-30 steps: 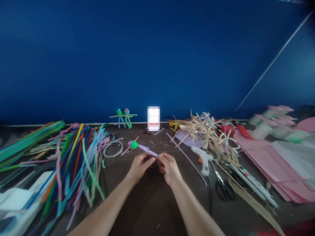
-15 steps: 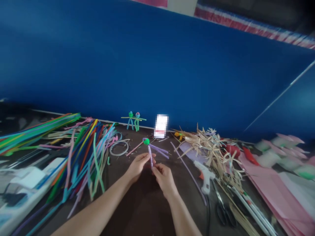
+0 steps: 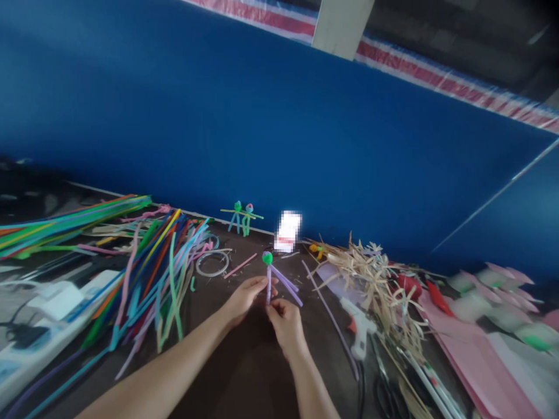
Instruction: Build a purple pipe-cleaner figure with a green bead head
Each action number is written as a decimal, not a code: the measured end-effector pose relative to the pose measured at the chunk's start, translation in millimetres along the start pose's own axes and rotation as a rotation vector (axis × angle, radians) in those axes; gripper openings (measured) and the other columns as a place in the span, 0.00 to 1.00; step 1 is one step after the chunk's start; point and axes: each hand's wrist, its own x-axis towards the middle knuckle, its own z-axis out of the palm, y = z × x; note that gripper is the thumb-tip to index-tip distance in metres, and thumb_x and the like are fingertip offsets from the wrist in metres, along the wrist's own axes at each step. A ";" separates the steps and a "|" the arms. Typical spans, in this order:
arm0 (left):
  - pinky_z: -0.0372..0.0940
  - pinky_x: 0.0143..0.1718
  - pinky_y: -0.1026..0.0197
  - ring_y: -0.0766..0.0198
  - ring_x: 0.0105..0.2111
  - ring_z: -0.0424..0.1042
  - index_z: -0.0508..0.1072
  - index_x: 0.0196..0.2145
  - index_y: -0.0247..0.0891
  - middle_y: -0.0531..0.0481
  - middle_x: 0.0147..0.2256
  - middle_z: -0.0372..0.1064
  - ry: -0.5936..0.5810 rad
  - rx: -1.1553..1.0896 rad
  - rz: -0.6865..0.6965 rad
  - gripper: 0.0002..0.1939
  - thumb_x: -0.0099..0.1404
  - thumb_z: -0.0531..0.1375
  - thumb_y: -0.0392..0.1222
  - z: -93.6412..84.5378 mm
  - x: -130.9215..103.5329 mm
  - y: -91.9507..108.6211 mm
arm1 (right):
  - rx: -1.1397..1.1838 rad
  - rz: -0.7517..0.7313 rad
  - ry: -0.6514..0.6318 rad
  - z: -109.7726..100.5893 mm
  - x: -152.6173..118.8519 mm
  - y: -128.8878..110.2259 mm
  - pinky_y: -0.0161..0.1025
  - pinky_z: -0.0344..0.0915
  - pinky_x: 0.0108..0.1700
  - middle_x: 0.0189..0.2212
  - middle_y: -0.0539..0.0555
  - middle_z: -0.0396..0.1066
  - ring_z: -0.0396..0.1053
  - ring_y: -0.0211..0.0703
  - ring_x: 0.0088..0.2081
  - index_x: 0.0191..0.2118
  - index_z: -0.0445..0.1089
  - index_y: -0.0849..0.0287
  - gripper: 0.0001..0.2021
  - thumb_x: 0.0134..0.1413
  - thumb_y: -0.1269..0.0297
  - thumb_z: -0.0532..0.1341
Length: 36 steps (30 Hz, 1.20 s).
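Just below the frame's centre, a purple figure (image 3: 269, 278) with a green head is clamped in the left hand's (image 3: 246, 298) grip and, lower down, the right hand's (image 3: 287, 326). A loose purple stem (image 3: 327, 313) lies between the right hand and the glue gun (image 3: 362, 331). Fuzzy stems (image 3: 173, 285) crowd the desk's (image 3: 244, 372) left, crossing a power strip (image 3: 100, 285); straw strips (image 3: 371, 269) pile at right.

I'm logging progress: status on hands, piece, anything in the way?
Left hand holding green-topped purple figure; right hand pinching its lower end. Loose purple strands jut rightward. Glue gun right, apart from hands.
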 end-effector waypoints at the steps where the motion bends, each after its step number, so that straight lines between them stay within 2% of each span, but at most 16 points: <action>1: 0.60 0.29 0.63 0.63 0.29 0.67 0.72 0.36 0.33 0.47 0.27 0.71 0.016 -0.014 0.015 0.16 0.54 0.58 0.48 0.3 0.1 0.9 | -0.008 -0.001 0.003 0.0 0.2 0.3 0.30 0.51 0.22 0.15 0.46 0.59 0.54 0.32 0.19 0.21 0.67 0.63 0.08 0.43 0.65 0.56; 6: 0.60 0.27 0.65 0.65 0.26 0.68 0.71 0.33 0.34 0.49 0.25 0.71 0.101 -0.037 0.082 0.14 0.51 0.62 0.46 0.6 1.9 5.2 | -0.048 0.005 -0.026 1.7 -0.5 -0.9 0.29 0.53 0.21 0.14 0.47 0.61 0.57 0.33 0.19 0.20 0.68 0.63 0.09 0.43 0.66 0.56; 12: 0.59 0.26 0.66 0.67 0.23 0.68 0.71 0.32 0.34 0.51 0.23 0.70 0.120 -0.093 0.061 0.14 0.49 0.64 0.44 0.1 3.2 4.0 | -0.021 -0.047 -0.071 2.9 -3.2 -3.2 0.31 0.58 0.26 0.23 0.52 0.69 0.63 0.37 0.24 0.29 0.71 0.64 0.10 0.46 0.65 0.56; 25: 0.60 0.24 0.67 0.65 0.24 0.70 0.69 0.32 0.33 0.49 0.25 0.72 0.140 -0.135 0.004 0.16 0.46 0.66 0.43 -1.8 4.8 3.4 | -0.122 -0.084 -0.059 2.6 -6.1 -8.0 0.30 0.55 0.24 0.20 0.50 0.66 0.59 0.34 0.21 0.26 0.69 0.64 0.09 0.48 0.64 0.55; 32: 0.62 0.27 0.66 0.63 0.26 0.71 0.68 0.32 0.34 0.49 0.25 0.71 0.111 -0.140 0.008 0.17 0.45 0.66 0.42 0.2 2.9 4.9 | -0.156 -0.110 -0.046 2.0 -6.1 -7.4 0.29 0.53 0.23 0.18 0.48 0.63 0.56 0.33 0.20 0.23 0.68 0.64 0.10 0.47 0.64 0.55; 36: 0.61 0.25 0.67 0.65 0.25 0.71 0.67 0.29 0.34 0.50 0.25 0.71 0.087 -0.138 0.013 0.14 0.47 0.65 0.42 0.3 1.7 6.2 | -0.168 -0.121 -0.028 1.7 -4.9 -4.9 0.29 0.53 0.24 0.18 0.49 0.64 0.57 0.33 0.21 0.23 0.69 0.65 0.11 0.48 0.64 0.54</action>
